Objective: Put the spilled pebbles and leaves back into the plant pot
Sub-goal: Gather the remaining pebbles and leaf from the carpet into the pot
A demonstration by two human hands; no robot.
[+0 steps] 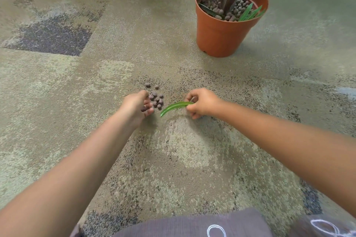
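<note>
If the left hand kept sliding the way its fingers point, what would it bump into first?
Probably the cluster of spilled pebbles on the carpet: the left hand has its fingertips right at the cluster's edge, perhaps already touching some. The green leaf in the right hand lies further along.

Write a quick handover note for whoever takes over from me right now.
Left hand: closed on a few pebbles at the spilled pebble pile.
Right hand: grip on one end of a green leaf, the rest free.
Terracotta plant pot: upright on the carpet, beyond the hands.
Done: some pebbles and leaves already in the pot.
Left: drop both handfuls in, then gather the remaining pebbles.
</note>
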